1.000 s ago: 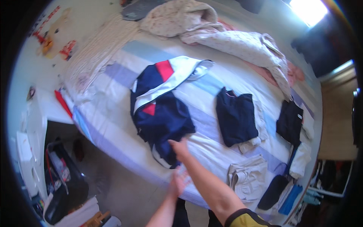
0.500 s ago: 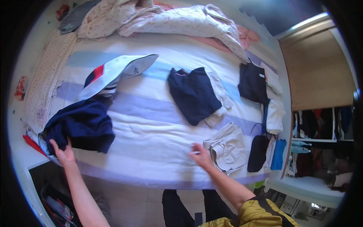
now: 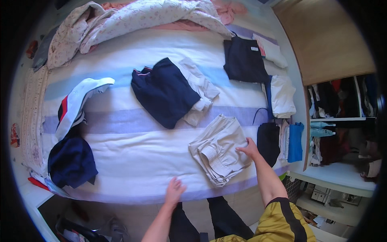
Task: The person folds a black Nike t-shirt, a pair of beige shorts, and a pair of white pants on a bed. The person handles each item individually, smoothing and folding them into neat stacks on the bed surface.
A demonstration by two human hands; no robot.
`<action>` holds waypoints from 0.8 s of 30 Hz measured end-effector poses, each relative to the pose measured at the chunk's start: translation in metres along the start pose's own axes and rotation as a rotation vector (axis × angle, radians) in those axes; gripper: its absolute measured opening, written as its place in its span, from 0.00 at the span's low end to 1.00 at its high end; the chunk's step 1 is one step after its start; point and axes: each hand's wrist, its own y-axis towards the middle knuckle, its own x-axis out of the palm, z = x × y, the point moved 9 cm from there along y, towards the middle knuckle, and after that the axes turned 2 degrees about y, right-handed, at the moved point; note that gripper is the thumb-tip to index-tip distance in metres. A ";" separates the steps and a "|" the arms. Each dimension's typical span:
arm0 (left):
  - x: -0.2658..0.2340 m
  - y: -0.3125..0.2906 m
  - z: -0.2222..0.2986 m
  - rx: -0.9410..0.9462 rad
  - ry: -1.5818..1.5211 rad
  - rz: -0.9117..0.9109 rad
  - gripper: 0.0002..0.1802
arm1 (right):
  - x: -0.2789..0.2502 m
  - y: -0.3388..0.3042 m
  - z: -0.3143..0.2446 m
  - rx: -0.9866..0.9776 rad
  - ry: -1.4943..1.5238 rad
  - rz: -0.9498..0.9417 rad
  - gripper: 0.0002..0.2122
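Observation:
My right hand [image 3: 250, 148] touches the right edge of a folded pair of beige trousers [image 3: 219, 151], thumb and forefinger apart. The trousers lie near the bed's front edge, with their gathered waistband folded over on top. My left hand [image 3: 175, 190], a little blurred, hovers over the front edge, fingers loosely apart and nothing in them. Farther back lies a folded navy garment [image 3: 163, 92], partly over a pale grey garment [image 3: 201, 86]. To the left, a bunched navy garment [image 3: 72, 161] meets a white, red and navy jacket-like piece [image 3: 74, 105].
A striped sheet [image 3: 133, 153] covers the bed. Folded black trousers [image 3: 244, 58], a white bundle [image 3: 282, 97], a black garment [image 3: 268, 143] and a blue one [image 3: 296, 141] line the right side. A floral quilt [image 3: 133, 22] is heaped at the back; an open wardrobe [image 3: 336, 121] stands right.
My left hand has let go of the navy garment at the left and moved right. My right hand has moved from the beige trousers' left side to their right edge. The view has shifted.

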 end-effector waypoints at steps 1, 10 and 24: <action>0.033 0.008 0.002 0.003 0.016 0.013 0.43 | 0.001 0.008 -0.005 0.008 0.023 -0.022 0.45; 0.162 0.064 0.000 0.148 -0.105 0.195 0.30 | 0.004 0.000 -0.055 -0.212 0.068 -0.225 0.24; 0.252 0.105 0.080 0.105 0.096 0.048 0.42 | -0.139 0.093 -0.173 -0.682 -0.099 0.361 0.25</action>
